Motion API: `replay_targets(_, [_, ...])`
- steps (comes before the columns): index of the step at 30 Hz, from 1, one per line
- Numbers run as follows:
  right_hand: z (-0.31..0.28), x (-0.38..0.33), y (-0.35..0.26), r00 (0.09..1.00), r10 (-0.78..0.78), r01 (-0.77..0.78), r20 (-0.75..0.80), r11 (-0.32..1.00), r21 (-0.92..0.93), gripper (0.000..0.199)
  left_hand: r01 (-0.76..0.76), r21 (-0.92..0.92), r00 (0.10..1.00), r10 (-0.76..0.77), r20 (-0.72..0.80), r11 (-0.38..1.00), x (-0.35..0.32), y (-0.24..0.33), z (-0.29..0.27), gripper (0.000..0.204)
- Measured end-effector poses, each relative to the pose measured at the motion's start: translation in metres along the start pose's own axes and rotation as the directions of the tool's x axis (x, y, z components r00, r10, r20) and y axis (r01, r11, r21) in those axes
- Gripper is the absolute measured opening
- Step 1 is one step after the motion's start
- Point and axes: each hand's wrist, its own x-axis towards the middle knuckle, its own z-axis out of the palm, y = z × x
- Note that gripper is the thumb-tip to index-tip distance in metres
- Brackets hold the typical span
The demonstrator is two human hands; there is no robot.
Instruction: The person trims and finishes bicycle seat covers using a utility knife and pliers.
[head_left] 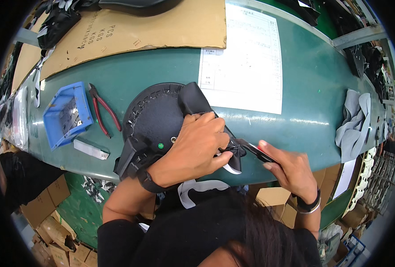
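Round black piece being held near bench edge; black fabric at right being pinched in left hand's grip. Dark cutter being clamped in right hand's grip — long axis being slanted far-left to near-right, tip being aimed fabricward.

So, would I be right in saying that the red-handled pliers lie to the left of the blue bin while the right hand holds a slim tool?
Not quite: the head view shows the red-handled pliers lying to the right of the blue bin; the right hand does hold a slim tool.
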Motion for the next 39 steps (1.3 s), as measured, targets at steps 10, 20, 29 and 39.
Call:
replay_targets(10, [0.019,-0.018,-0.028,0.992,0.105,-0.095,0.071,0.987,-0.127,0.057,0.164,-0.936,0.949,-0.307,0.065,0.311,0.007,-0.022,-0.024,0.026])
replay_targets(20, [0.026,0.022,-0.031,0.962,0.164,-0.212,-0.217,0.952,-0.222,0.048,0.228,-0.352,0.966,-0.256,-0.037,0.908,0.04,-0.006,-0.048,0.009])
replay_targets(29, [0.034,0.042,-0.017,0.954,0.269,-0.232,-0.131,0.941,0.247,0.047,-0.054,-0.036,0.986,0.048,-0.162,0.998,0.04,-0.034,-0.012,0.023])
replay_targets(39, [0.056,0.046,-0.031,0.99,0.128,-0.142,0.063,0.826,0.546,0.048,0.088,-0.903,0.922,-0.377,-0.085,0.42,0.046,-0.044,-0.031,0.029])
